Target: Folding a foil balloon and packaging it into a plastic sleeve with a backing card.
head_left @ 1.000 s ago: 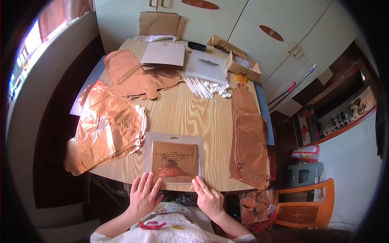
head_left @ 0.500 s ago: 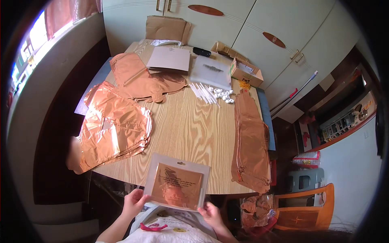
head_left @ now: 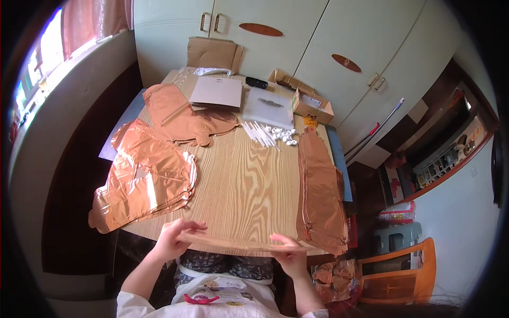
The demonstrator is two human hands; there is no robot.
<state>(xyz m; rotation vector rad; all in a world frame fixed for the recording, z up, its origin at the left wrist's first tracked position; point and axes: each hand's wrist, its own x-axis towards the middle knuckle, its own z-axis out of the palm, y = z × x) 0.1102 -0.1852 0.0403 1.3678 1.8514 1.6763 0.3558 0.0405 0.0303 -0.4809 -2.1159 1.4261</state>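
A flat clear packet with a copper-coloured foil sheet in it is turned nearly edge-on at the table's near edge. My left hand grips its left end between thumb and fingers. At the opposite end, my right hand pinches it, with a finger on top. Large flat copper foil balloons lie on the left of the wooden table, and a long stack of folded foil balloons lies on the right.
White sticks and white cups lie mid-table. Behind them are a clear plastic bag, a pale flat box, a black object and an open cardboard box. A wooden chair stands at the right.
Both hands have risen and moved forward with the packet. It has tilted from facing me to nearly edge-on. The whole view has shifted slightly.
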